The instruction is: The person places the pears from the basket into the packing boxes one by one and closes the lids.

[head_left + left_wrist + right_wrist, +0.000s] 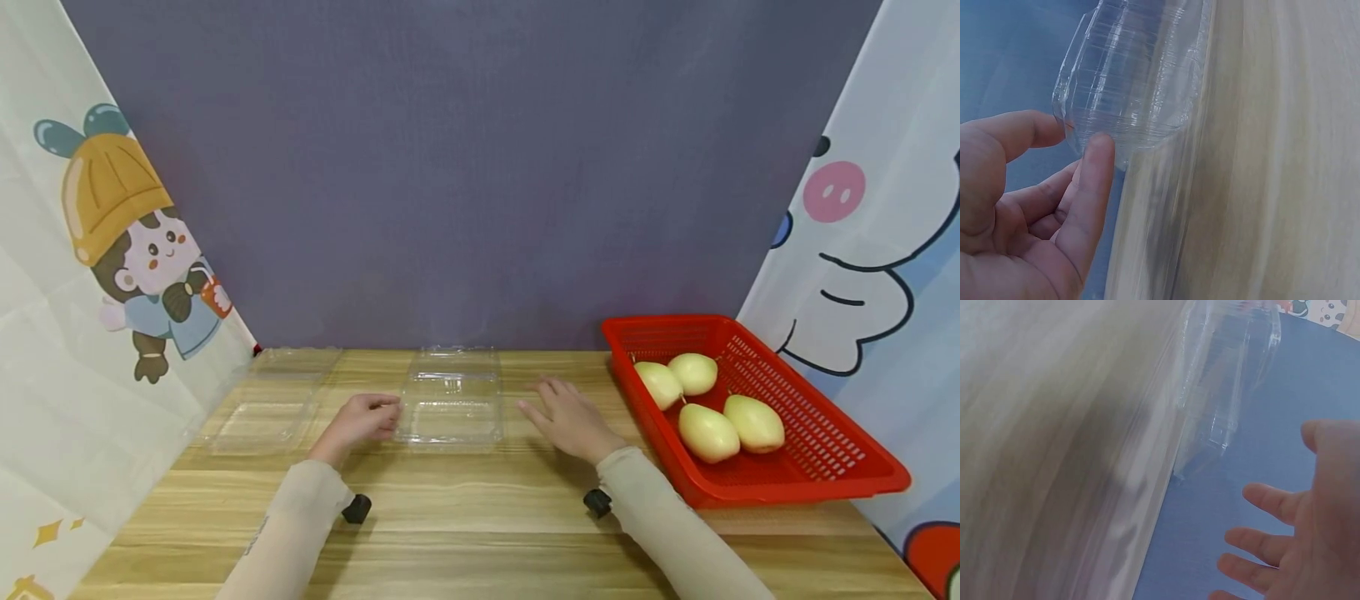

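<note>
Your left hand (363, 421) pinches the clear container's (452, 410) left edge — probably to steady it — while your right hand (572, 421) hovers, fingers spread, near its other side.

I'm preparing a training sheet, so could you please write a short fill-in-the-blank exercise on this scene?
The basket is ____ in colour.
It holds ____ pears.
Only the ____ hand touches the central clear box.
The basket stands on the person's ____ side.
Missing words: red; four; left; right.

Colourless container (453, 412), red basket (795, 492), pale-yellow pears (708, 434)
</note>
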